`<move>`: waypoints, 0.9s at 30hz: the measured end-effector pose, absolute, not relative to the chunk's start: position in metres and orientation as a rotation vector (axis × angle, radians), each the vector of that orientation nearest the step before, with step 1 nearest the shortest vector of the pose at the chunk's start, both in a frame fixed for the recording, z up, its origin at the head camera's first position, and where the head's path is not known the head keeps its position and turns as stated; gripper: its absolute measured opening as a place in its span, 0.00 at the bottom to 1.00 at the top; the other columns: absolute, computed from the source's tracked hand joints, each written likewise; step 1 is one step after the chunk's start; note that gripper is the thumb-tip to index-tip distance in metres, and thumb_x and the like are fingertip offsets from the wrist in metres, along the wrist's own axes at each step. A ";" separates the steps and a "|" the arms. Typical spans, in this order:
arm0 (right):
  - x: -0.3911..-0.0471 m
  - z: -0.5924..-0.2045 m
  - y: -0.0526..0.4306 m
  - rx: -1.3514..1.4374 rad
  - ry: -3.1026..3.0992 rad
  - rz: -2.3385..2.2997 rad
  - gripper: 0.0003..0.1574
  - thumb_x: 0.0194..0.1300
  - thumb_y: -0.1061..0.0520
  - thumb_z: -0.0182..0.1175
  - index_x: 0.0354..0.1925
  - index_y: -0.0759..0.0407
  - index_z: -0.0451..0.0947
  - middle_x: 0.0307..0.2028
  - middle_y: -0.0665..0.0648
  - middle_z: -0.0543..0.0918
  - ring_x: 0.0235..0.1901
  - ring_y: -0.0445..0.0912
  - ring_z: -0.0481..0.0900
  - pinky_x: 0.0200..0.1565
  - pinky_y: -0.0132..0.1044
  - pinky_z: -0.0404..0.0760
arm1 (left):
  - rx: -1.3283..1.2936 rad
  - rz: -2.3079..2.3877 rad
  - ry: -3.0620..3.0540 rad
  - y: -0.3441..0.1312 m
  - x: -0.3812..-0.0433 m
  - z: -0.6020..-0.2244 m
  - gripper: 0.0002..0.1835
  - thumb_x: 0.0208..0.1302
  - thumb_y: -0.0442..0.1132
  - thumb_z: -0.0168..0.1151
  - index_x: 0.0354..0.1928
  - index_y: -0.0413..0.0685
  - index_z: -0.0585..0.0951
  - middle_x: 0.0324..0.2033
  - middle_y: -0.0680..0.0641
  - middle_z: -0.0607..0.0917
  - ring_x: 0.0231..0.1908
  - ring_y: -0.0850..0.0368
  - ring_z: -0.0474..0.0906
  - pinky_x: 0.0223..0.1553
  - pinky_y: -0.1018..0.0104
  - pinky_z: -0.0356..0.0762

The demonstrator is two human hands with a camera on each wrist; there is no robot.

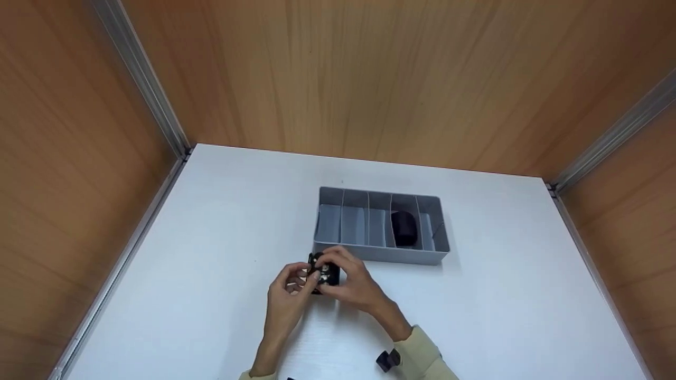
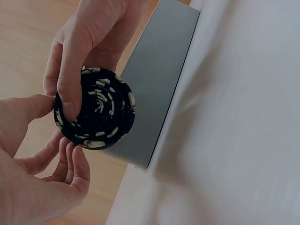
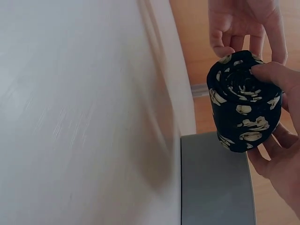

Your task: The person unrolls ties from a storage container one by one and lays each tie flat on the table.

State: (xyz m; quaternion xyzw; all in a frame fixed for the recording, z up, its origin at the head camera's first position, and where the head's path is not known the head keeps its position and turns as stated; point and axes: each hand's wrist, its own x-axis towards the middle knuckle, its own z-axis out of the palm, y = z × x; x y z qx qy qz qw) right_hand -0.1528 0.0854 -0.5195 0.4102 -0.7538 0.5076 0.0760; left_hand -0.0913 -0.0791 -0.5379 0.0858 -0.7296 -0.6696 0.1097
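A rolled floral cloth (image 3: 246,117), dark with pale blossoms and a spiral end, is held up between both hands just in front of the grey tray. My right hand (image 1: 356,279) grips the roll, thumb pressed on its coiled end and fingers round its side. From the other side my left hand (image 1: 288,301) holds its edge; in the left wrist view the thumb and fingertips meet the rim of the coil (image 2: 110,110). Part of the left fingers is hidden behind the roll in the right wrist view.
The grey divided tray (image 1: 380,253) stands on the white table (image 1: 211,253), right behind the hands. One of its compartments contains a dark rolled item (image 1: 404,228). A small dark object (image 1: 388,360) shows by the right sleeve. Wooden panels (image 1: 343,79) enclose the table at back and sides.
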 end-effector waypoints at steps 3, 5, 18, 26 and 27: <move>-0.158 -0.532 0.081 1.238 -2.273 1.500 0.22 0.54 0.69 0.77 0.47 0.63 0.81 0.51 0.65 0.80 0.53 0.58 0.79 0.57 0.46 0.80 | 0.283 -1.956 -2.155 -0.082 -0.091 -0.540 0.16 0.65 0.42 0.74 0.50 0.44 0.83 0.39 0.46 0.83 0.38 0.54 0.79 0.39 0.68 0.79; -0.161 -0.538 0.078 1.255 -2.281 1.488 0.22 0.56 0.66 0.77 0.48 0.60 0.81 0.52 0.63 0.79 0.53 0.57 0.79 0.56 0.45 0.81 | 0.301 -1.946 -2.162 -0.085 -0.091 -0.542 0.16 0.65 0.43 0.74 0.51 0.44 0.83 0.39 0.46 0.83 0.38 0.54 0.79 0.40 0.68 0.79; -0.165 -0.540 0.056 1.307 -2.346 1.412 0.24 0.60 0.56 0.76 0.52 0.58 0.81 0.52 0.56 0.78 0.53 0.47 0.78 0.57 0.39 0.80 | 0.334 -1.866 -2.199 -0.103 -0.089 -0.549 0.17 0.66 0.45 0.73 0.52 0.45 0.83 0.39 0.46 0.83 0.38 0.55 0.80 0.41 0.66 0.81; -0.166 -0.544 0.042 1.324 -2.336 1.266 0.25 0.55 0.56 0.79 0.49 0.58 0.82 0.49 0.56 0.80 0.52 0.48 0.79 0.57 0.40 0.79 | 0.355 -1.828 -2.227 -0.113 -0.086 -0.552 0.16 0.69 0.45 0.70 0.53 0.45 0.82 0.39 0.45 0.84 0.38 0.55 0.82 0.41 0.66 0.81; -0.165 -0.544 0.040 1.326 -2.335 1.253 0.25 0.55 0.56 0.79 0.49 0.58 0.82 0.49 0.56 0.81 0.51 0.48 0.79 0.57 0.39 0.79 | 0.363 -1.820 -2.233 -0.114 -0.086 -0.552 0.16 0.69 0.45 0.69 0.53 0.45 0.82 0.40 0.45 0.84 0.38 0.55 0.82 0.41 0.66 0.81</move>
